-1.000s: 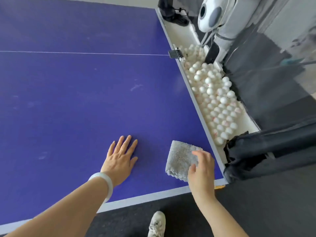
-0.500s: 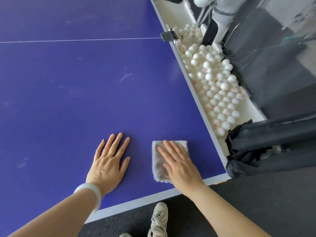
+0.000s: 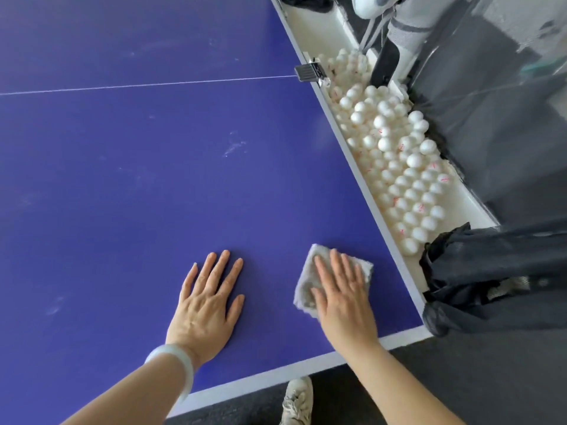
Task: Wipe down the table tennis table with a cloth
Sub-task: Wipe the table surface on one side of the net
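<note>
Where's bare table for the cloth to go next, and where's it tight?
Open: the table beyond both hands up to the white line, and left of the left hand. Narrow gap between it and the cloth under the right hand. Tight: right edge, by the tray of balls and black netting.

Right hand [image 3: 343, 299] presses cloth [image 3: 306, 286] on table [image 3: 153, 179].

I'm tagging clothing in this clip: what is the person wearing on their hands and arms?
No sleeves or gloves are in view. The left hand has a smooth, pale whitish bangle round its wrist. The right hand and its wrist wear nothing, and no rings show on either hand.
</note>
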Tool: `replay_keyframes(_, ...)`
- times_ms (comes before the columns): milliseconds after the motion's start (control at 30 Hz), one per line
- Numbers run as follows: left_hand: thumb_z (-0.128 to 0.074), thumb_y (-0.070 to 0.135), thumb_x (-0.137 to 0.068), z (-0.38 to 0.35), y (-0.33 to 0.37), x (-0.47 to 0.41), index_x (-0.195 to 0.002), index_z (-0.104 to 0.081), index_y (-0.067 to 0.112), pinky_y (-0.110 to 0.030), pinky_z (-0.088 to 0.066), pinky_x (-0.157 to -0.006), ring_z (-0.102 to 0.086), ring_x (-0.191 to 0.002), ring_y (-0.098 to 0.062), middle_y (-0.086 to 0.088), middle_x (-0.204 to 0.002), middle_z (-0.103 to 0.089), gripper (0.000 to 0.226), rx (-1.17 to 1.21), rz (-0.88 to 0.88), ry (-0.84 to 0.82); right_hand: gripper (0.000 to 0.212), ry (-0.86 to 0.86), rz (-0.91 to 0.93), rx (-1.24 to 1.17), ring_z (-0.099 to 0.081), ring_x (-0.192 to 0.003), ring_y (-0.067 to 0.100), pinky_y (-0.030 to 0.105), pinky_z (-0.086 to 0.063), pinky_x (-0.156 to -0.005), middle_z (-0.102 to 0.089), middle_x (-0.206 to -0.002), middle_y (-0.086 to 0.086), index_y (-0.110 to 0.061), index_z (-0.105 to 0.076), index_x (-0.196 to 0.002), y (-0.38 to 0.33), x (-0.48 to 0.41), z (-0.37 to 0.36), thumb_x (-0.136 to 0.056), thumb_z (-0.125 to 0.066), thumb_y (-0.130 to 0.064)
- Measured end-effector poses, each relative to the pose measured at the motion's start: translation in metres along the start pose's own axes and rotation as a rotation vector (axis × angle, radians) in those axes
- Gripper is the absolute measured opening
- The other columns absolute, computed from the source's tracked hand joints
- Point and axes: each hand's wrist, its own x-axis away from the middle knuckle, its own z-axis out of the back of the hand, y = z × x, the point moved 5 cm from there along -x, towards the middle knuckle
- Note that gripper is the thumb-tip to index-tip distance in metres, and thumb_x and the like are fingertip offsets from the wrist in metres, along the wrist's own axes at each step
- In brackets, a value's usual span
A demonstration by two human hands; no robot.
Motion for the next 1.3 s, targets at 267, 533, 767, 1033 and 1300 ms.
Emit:
replay_keyframes(267,-0.021,0.033,-0.100,0.002,0.001,0.001,-0.156,-0.025,0.022,-0.045,-0.010,-0.122,-0.017,-0.152,-0.022,-0.002,-0.163,-0.020,0.057,0.029,-0.030,0.015,0.056,-0.018,0.095,-0.119,-0.012,-0.153,0.030,0.048,-0.015,-0.123,-0.018,-0.163,0.016,-0.011,-0.025,-0.156,-0.102,0.029,-0.013,-0.106,-0.027,-0.035)
replay_keyframes(533,-0.020,0.031,-0.100,0.000,0.001,0.000,-0.158,-0.022,0.023,-0.045,-0.011,-0.122,-0.014,-0.152,-0.021,-0.001,-0.164,-0.018,0.058,0.031,-0.013,0.007,0.059,-0.016,-0.347,-0.128,-0.004,-0.153,0.030,0.045,-0.004,-0.124,-0.006,-0.165,0.016,-0.012,-0.012,-0.158,-0.022,-0.050,-0.001,-0.106,-0.030,-0.032)
replay_keyframes(767,-0.023,0.031,-0.100,0.007,0.001,0.002,-0.155,-0.029,0.021,-0.045,-0.012,-0.121,-0.019,-0.151,-0.022,-0.002,-0.163,-0.023,0.057,0.046,-0.019,-0.003,0.062,-0.107,0.162,-0.070,-0.001,-0.154,0.022,0.040,-0.003,-0.124,0.001,-0.165,0.006,-0.015,-0.003,-0.157,-0.023,-0.013,-0.005,-0.102,-0.005,-0.045)
replay_keyframes(1033,-0.048,0.024,-0.094,0.030,0.015,-0.059,-0.130,-0.062,0.013,-0.048,-0.041,-0.108,-0.052,-0.129,-0.034,-0.012,-0.139,-0.053,0.040,0.085,-0.117,0.074,0.069,-0.238,-0.191,0.086,0.009,-0.153,0.028,0.040,0.007,-0.123,0.013,-0.164,0.016,-0.012,0.010,-0.157,0.053,-0.133,-0.011,-0.106,-0.026,-0.042)
replay_keyframes(1300,-0.010,0.050,-0.103,0.013,0.004,-0.172,-0.158,0.002,0.031,-0.044,0.012,-0.122,0.013,-0.152,-0.020,0.005,-0.166,0.010,0.060,-0.057,-0.092,-0.094,0.067,-0.210,-0.055,0.095,0.010,-0.153,0.022,0.035,0.012,-0.122,0.011,-0.166,0.010,-0.017,0.006,-0.158,0.066,-0.189,-0.011,-0.106,-0.029,-0.041)
